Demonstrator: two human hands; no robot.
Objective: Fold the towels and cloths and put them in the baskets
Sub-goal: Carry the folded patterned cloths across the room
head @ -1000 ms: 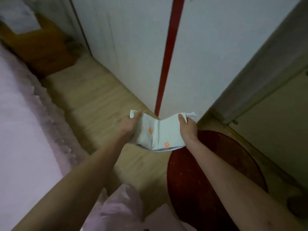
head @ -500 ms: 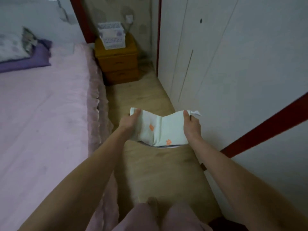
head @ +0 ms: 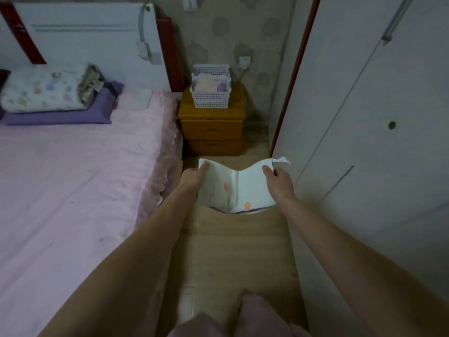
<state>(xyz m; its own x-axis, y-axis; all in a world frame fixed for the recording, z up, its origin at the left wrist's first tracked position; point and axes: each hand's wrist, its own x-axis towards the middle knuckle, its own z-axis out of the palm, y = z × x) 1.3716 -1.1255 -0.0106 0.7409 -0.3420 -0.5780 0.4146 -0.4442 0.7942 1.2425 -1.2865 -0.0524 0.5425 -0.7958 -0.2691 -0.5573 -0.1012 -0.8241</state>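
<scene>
Left hand [head: 193, 177], right hand [head: 279, 182] grip folded cloth [head: 234, 188]; no legible writing.

I hold the folded cloth [head: 237, 188] out before me, my left hand [head: 193, 177] on its left edge, my right hand [head: 279, 182] on its right. The bed [head: 73, 190] lies to my left, the wardrobe [head: 364, 117] to my right. Ahead, the basket [head: 211, 98] stands on the nightstand [head: 212, 127], cloths inside it.
</scene>
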